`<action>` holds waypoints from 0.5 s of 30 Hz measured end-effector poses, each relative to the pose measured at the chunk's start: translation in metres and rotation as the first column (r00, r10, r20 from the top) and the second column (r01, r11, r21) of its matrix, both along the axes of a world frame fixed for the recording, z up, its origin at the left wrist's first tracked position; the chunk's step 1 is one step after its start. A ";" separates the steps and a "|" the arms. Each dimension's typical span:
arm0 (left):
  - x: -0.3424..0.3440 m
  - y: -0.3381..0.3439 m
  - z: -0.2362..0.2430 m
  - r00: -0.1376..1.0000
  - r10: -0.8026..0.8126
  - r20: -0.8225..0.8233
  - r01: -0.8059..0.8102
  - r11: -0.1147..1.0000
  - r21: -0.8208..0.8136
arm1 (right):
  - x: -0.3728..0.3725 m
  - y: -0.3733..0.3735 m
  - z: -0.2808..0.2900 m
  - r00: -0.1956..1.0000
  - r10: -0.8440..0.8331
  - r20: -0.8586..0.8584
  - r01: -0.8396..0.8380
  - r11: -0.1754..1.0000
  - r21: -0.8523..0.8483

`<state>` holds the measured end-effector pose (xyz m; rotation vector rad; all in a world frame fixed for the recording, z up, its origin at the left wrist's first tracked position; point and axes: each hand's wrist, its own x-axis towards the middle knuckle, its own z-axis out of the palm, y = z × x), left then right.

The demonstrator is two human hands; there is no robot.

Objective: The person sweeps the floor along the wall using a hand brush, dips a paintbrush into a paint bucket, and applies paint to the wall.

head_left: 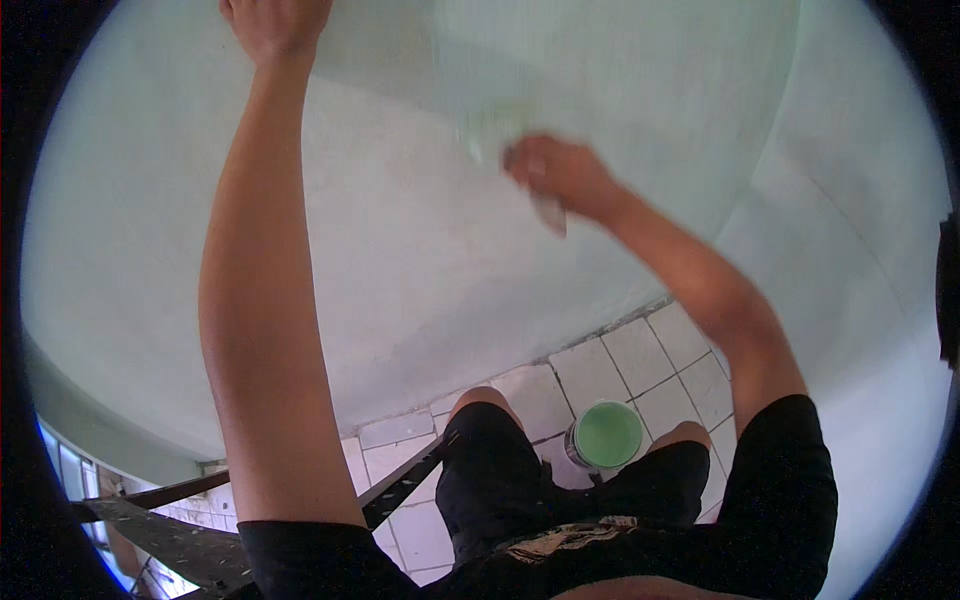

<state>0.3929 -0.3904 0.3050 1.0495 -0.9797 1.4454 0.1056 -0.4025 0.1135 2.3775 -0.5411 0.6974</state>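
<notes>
My right hand point(568, 178) is closed round the handle of a paintbrush point(549, 215), held against the pale wall point(420, 250). Hand and brush are blurred by motion, and the bristle end is hard to make out. Just above it, a light green patch of paint point(490, 130) shows on the wall. Up at the top left, my left hand point(277, 22) is at the wall; its fingers are mostly cut off by the picture's edge. An open can of green paint point(609, 434) stands on the tiled floor between my knees.
White floor tiles point(585, 375) meet the wall's foot. A dark, paint-spattered bar point(405, 482) lies beside my left leg, with a dark plank point(170, 540) at the lower left. Another pale wall point(850, 260) rises on the right, joining at a corner.
</notes>
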 end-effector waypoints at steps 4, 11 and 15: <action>-0.002 0.000 -0.001 1.000 -0.014 0.010 0.014 1.000 0.025 | 0.003 0.042 -0.126 0.855 0.010 0.518 -0.208 0.922 0.326; 0.008 -0.010 0.004 0.998 -0.023 0.056 0.024 1.000 -0.011 | 0.030 0.063 -0.135 -0.340 -0.887 0.312 -0.911 0.229 -0.342; 0.018 -0.016 0.008 0.990 0.007 0.142 0.009 0.994 -0.111 | 0.050 0.054 -0.069 -0.478 -0.505 0.719 -0.878 0.297 -0.375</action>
